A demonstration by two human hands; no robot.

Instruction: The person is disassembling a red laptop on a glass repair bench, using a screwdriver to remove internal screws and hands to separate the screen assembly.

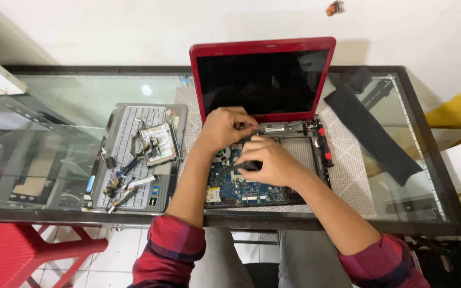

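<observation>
A red laptop [262,45] stands open on a glass table [76,93], its keyboard removed and the blue motherboard [241,186] exposed. My left hand [222,128] rests at the top left of the open base, fingers curled near the hinge area. My right hand [270,160] is closed around a dark tool handle [249,166] over the motherboard. A red-handled screwdriver [324,149] lies along the right edge of the base.
A removed grey keyboard panel [129,128] lies to the left, carrying a hard drive [158,144] and small parts. A long black strip [372,133] lies at the right. A red plastic stool [22,250] stands below left. A woven mat [348,176] is under the laptop.
</observation>
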